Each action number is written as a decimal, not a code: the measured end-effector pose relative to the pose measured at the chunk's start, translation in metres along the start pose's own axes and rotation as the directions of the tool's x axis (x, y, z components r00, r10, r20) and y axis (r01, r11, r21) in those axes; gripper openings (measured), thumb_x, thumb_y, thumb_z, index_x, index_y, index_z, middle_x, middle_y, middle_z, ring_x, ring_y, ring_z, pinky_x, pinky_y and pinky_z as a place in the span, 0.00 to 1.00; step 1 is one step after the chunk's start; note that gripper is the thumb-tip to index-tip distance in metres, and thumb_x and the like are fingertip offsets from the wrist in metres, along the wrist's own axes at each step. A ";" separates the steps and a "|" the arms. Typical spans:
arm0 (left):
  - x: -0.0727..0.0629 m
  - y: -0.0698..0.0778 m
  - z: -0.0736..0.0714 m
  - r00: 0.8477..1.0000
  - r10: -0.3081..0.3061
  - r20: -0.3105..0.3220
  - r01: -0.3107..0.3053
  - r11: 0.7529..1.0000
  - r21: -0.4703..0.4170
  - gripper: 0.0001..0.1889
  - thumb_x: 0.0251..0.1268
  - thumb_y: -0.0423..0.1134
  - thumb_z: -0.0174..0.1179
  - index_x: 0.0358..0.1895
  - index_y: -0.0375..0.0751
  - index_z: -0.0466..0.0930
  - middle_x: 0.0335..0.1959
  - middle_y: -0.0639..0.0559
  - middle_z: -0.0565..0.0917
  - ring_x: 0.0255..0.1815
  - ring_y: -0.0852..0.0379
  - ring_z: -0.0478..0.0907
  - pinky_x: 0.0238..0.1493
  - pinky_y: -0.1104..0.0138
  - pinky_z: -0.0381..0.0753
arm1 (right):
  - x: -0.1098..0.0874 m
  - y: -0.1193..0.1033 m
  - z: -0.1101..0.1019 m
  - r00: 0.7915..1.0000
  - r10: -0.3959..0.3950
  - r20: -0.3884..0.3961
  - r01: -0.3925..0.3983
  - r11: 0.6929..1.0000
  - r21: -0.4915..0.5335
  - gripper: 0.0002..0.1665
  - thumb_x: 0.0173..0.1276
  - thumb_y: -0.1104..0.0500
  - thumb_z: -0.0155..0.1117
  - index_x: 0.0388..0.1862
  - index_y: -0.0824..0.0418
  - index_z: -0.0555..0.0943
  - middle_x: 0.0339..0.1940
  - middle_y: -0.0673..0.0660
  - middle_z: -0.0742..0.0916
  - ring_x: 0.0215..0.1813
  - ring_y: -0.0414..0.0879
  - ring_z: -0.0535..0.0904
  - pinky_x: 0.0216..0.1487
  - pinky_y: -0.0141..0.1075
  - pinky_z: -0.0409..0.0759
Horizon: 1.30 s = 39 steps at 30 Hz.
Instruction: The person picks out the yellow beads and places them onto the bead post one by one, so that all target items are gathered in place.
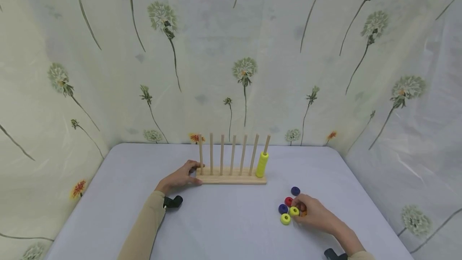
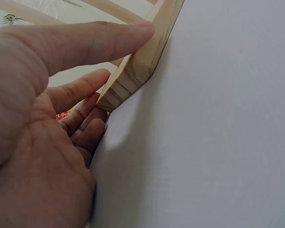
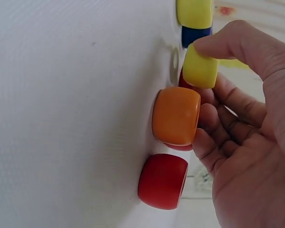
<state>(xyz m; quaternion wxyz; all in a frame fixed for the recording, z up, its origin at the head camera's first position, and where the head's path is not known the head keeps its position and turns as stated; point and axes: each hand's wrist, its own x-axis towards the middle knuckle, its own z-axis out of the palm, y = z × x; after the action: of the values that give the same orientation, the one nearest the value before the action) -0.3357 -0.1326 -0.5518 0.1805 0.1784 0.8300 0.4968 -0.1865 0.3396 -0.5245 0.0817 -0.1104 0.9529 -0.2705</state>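
My left hand (image 1: 182, 176) grips the left end of a wooden peg rack (image 1: 231, 180), thumb on the front edge and fingers behind. The rack has several upright pegs; yellow beads (image 1: 262, 165) are stacked on the rightmost one. At the right, my right hand (image 1: 315, 214) pinches a yellow bead (image 3: 200, 69) between thumb and fingers, and a shadow in the right wrist view suggests it is just off the table. Close around that hand lie an orange bead (image 3: 175, 116), a red bead (image 3: 163, 181), a second yellow bead (image 1: 285, 219) and a dark blue bead (image 1: 283, 209).
Another dark blue bead (image 1: 295, 191) lies a little behind the group. A white cloth covers the table (image 1: 231, 224). Curtains (image 1: 202, 71) printed with dandelions stand behind it and at both sides.
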 end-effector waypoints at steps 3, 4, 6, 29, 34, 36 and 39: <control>-0.001 0.000 0.000 1.000 0.002 -0.002 -0.002 1.000 0.010 0.34 0.49 0.43 0.75 0.61 0.44 0.72 0.64 0.46 0.65 0.68 0.44 0.61 0.72 0.48 0.56 | 0.001 0.003 0.000 1.000 0.011 -0.015 -0.011 0.998 0.057 0.18 0.53 0.58 0.73 0.42 0.55 0.77 0.30 0.49 0.77 0.33 0.41 0.70 0.29 0.28 0.71; -0.001 0.000 0.000 1.000 0.003 -0.005 -0.003 1.000 0.013 0.34 0.48 0.43 0.75 0.61 0.44 0.72 0.64 0.47 0.65 0.68 0.44 0.61 0.72 0.48 0.56 | 0.001 0.004 0.000 0.999 0.026 -0.020 -0.024 0.997 0.076 0.18 0.53 0.59 0.73 0.42 0.55 0.77 0.30 0.50 0.77 0.32 0.41 0.70 0.28 0.28 0.72; -0.001 0.001 0.000 1.000 0.003 -0.009 -0.002 1.000 0.021 0.35 0.48 0.44 0.75 0.62 0.45 0.71 0.64 0.47 0.65 0.68 0.45 0.61 0.72 0.48 0.56 | 0.002 0.004 -0.001 0.997 0.065 -0.035 -0.061 0.991 0.122 0.18 0.53 0.60 0.72 0.42 0.56 0.77 0.30 0.51 0.77 0.33 0.42 0.71 0.27 0.29 0.72; -0.001 0.002 0.003 0.999 -0.014 -0.032 0.015 0.999 0.046 0.36 0.48 0.44 0.75 0.63 0.44 0.70 0.64 0.48 0.66 0.68 0.45 0.62 0.71 0.49 0.58 | 0.026 -0.021 -0.023 0.978 0.082 -0.193 -0.036 0.972 0.232 0.14 0.62 0.62 0.64 0.46 0.59 0.74 0.41 0.54 0.79 0.43 0.47 0.74 0.41 0.29 0.74; 0.000 0.000 0.003 1.000 -0.003 -0.026 0.005 0.999 0.053 0.36 0.48 0.44 0.75 0.63 0.44 0.70 0.64 0.47 0.66 0.67 0.45 0.62 0.70 0.48 0.58 | 0.037 -0.035 -0.044 0.963 0.023 -0.269 0.032 0.979 0.200 0.13 0.64 0.62 0.64 0.46 0.60 0.74 0.41 0.55 0.79 0.43 0.48 0.73 0.41 0.27 0.75; 0.000 0.000 0.002 1.000 -0.001 -0.026 0.003 0.998 0.055 0.36 0.49 0.43 0.75 0.63 0.44 0.70 0.64 0.47 0.66 0.67 0.45 0.63 0.71 0.48 0.58 | 0.043 -0.043 -0.056 0.955 0.003 -0.297 0.052 0.983 0.179 0.13 0.64 0.62 0.63 0.47 0.60 0.74 0.41 0.55 0.79 0.43 0.48 0.73 0.41 0.27 0.74; 0.000 0.001 0.002 1.000 -0.003 -0.028 0.005 0.999 0.054 0.36 0.49 0.44 0.75 0.63 0.44 0.70 0.64 0.47 0.66 0.68 0.45 0.62 0.71 0.49 0.58 | 0.053 -0.058 -0.074 0.943 -0.022 -0.332 0.076 0.986 0.151 0.13 0.64 0.61 0.63 0.47 0.60 0.74 0.42 0.56 0.79 0.43 0.49 0.73 0.41 0.28 0.73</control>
<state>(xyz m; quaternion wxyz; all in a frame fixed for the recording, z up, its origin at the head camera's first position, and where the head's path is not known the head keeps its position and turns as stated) -0.3345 -0.1305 -0.5513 0.1650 0.1747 0.8459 0.4762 -0.2436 0.3149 -0.4361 -0.0768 -0.0802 0.9250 -0.3633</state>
